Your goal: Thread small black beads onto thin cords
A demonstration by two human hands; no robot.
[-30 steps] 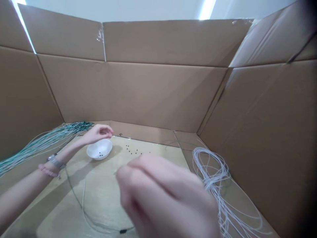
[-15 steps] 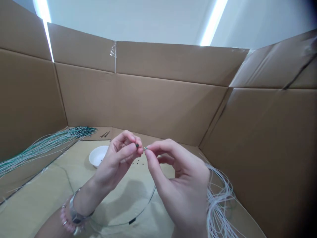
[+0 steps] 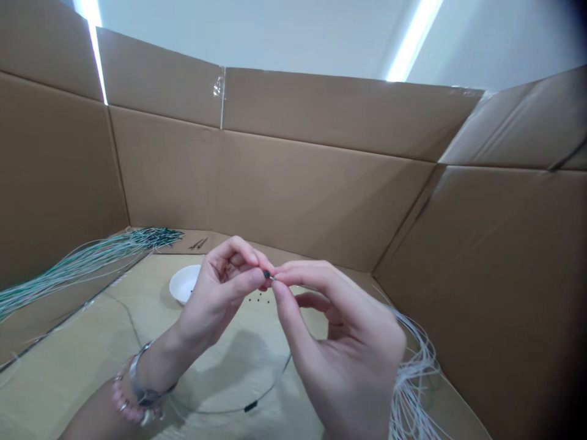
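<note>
My left hand [image 3: 224,293] is raised in front of me, thumb and forefinger pinched on a tiny dark bead [image 3: 266,274]. My right hand [image 3: 339,342] faces it, pinching the end of a thin white wire [image 3: 257,400] that loops down over the table. The wire tip touches the bead between the two sets of fingertips. A small white bowl [image 3: 184,283] stands on the table just behind my left hand. A few dark beads [image 3: 257,299] lie loose beyond it.
A bundle of green and white wires [image 3: 77,266] lies along the left. A coil of white wires [image 3: 413,379] rests at the right, partly behind my right hand. Cardboard walls [image 3: 321,195] enclose the table on three sides.
My left hand came from the bowl up to my right hand with a bead. Since half a second ago the fingertips have closed together so the wire tip meets the bead.
</note>
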